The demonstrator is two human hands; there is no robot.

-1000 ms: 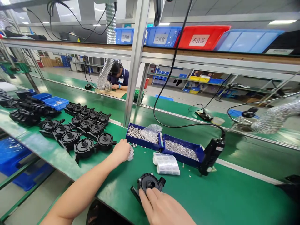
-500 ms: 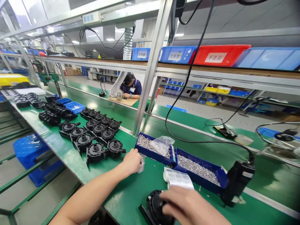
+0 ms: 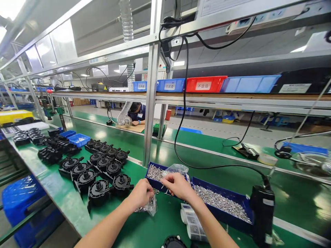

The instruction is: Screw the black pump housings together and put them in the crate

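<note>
My left hand (image 3: 141, 194) is closed on a small clear plastic bag of screws (image 3: 147, 207), resting on the green bench. My right hand (image 3: 177, 186) reaches over the blue tray of long screws (image 3: 155, 172), its fingers pinched around a screw at the tray's near edge. Another blue tray of small silver screws (image 3: 219, 203) lies to the right. A black round pump housing (image 3: 173, 243) shows partly at the bottom edge, untouched. A white strip of packaged parts (image 3: 191, 224) lies under my right forearm.
Rows of black pump housings (image 3: 98, 168) stand on the bench to the left, with blue bins (image 3: 77, 139) behind. A black electric screwdriver (image 3: 261, 213) hangs on a cable at right. Metal uprights (image 3: 150, 103) and a shelf of coloured bins (image 3: 204, 84) rise behind. A person works at a far bench.
My right hand left the black pump housing and moved up to the long-screw tray. My left hand stayed on the screw bag. The camera tilted upward.
</note>
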